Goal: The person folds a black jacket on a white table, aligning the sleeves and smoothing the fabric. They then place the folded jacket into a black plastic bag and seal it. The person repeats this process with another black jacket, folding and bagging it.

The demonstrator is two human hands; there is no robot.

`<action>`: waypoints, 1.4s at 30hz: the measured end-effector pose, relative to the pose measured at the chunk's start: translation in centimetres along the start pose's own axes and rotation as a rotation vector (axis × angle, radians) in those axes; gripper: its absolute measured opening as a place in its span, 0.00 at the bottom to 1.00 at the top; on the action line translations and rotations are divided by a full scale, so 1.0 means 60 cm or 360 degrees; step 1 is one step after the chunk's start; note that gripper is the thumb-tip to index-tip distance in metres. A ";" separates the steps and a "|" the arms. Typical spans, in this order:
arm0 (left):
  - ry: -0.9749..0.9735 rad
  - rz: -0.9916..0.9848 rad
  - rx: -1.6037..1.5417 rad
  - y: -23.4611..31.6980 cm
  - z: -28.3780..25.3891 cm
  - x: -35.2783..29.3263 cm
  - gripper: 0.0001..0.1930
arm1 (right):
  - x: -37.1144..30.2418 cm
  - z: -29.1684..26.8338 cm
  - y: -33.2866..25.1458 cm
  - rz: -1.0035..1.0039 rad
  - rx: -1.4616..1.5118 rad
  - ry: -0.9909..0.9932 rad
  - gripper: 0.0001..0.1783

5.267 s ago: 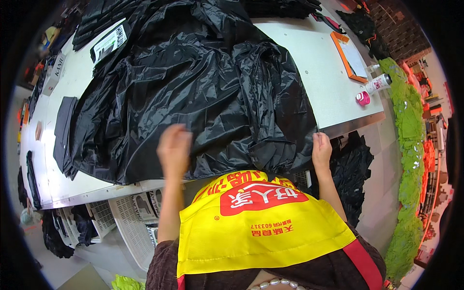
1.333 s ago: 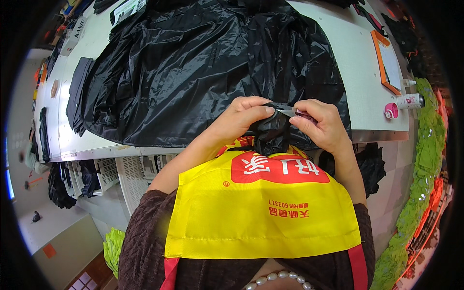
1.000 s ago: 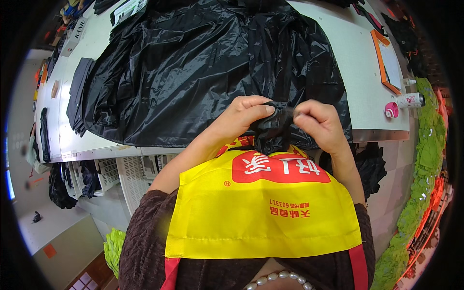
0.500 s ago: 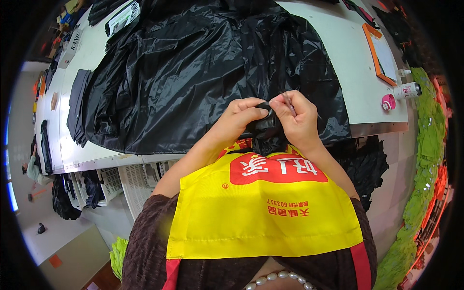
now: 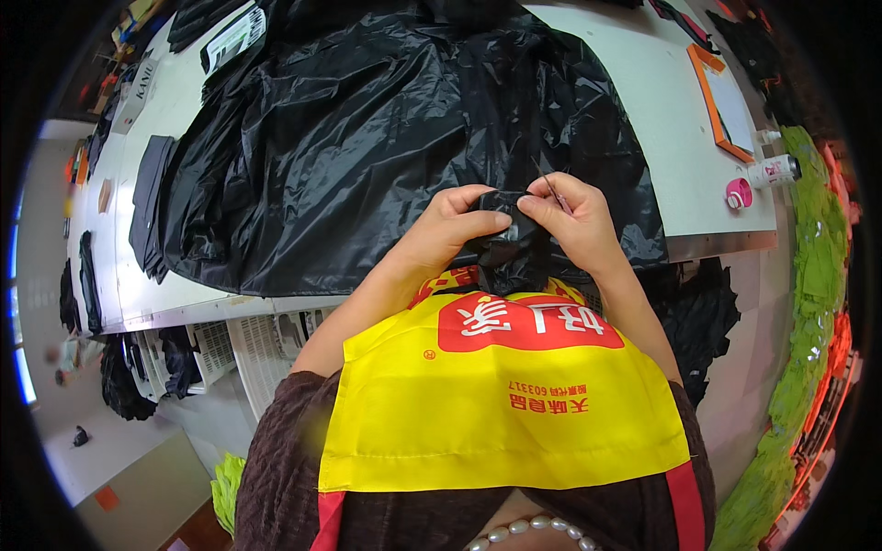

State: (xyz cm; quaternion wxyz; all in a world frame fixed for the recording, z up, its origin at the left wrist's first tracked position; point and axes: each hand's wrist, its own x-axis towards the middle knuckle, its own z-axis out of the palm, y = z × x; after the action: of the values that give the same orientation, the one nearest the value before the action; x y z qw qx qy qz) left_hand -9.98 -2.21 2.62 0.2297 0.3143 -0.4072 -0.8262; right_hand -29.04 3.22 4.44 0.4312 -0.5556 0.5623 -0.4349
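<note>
A shiny black garment (image 5: 367, 156) is spread in wrinkles over the white table (image 5: 634, 55), and its near part hangs over the front edge against my yellow apron (image 5: 514, 432). My left hand (image 5: 452, 220) pinches a fold of it between thumb and fingers. Close by on the right, my right hand (image 5: 571, 213) grips the same fold, thumb against forefinger. A slim pointed metal tool (image 5: 551, 188), perhaps thread snips, is tucked in that hand with its tip pointing away from me. A short stretch of black fabric lies taut between both hands.
To the right lie an orange-framed tray (image 5: 719, 101) with papers, a bottle (image 5: 774, 171) and a pink cap (image 5: 738, 194). Folded dark cloth (image 5: 152, 207) is at the left. White crates (image 5: 253, 354) stand under the table, and lime-green garments (image 5: 808, 248) line the right side.
My hands have drawn slightly apart, with the right one shifted a little rightward. The fabric between them is now opened flat instead of bunched. The metal tool has tilted.
</note>
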 end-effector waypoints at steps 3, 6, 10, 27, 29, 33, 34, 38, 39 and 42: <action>-0.0036 0.0086 -0.0094 0.008 0.001 -0.004 0.13 | 0.014 -0.006 0.014 -0.0209 -0.0163 0.0304 0.10; -0.0001 0.0124 -0.0393 0.025 -0.002 0.002 0.14 | 0.042 -0.047 0.073 -0.0288 -0.0027 0.0296 0.13; 0.0066 0.0222 -0.0454 0.024 -0.018 0.033 0.11 | 0.027 -0.009 0.084 0.0037 0.0296 -0.0166 0.17; 0.0710 0.1097 0.0533 0.014 -0.050 0.057 0.12 | 0.029 0.066 0.016 -0.0151 0.0372 0.0275 0.15; 0.1247 0.1515 0.1239 0.030 -0.139 0.069 0.13 | -0.006 0.093 0.004 -0.0318 0.0254 0.0036 0.10; 0.1346 0.1174 0.1632 -0.013 -0.114 0.054 0.12 | 0.060 0.048 0.094 -0.0735 -0.0576 0.0768 0.06; 0.1213 0.0990 0.1647 -0.031 -0.078 0.041 0.12 | 0.067 0.018 0.107 -0.0530 -0.0772 0.0914 0.05; 0.0571 0.0695 0.1311 -0.070 0.007 0.005 0.16 | 0.031 -0.045 0.116 -0.0428 -0.1016 0.1067 0.05; 0.0570 0.0661 0.1430 -0.063 -0.022 0.008 0.14 | 0.007 -0.052 0.106 -0.0429 -0.1004 0.1011 0.06; 0.0991 0.0785 0.1495 -0.009 -0.083 0.024 0.11 | -0.063 -0.014 0.098 -0.0589 -0.0953 0.0660 0.12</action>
State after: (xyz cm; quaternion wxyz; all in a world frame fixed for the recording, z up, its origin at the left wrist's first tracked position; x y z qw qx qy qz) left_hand -7.51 -5.45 -0.65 0.3594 0.5050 -0.7021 -0.3505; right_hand -31.28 7.02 -1.03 0.0425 -0.6488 0.6297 -0.4250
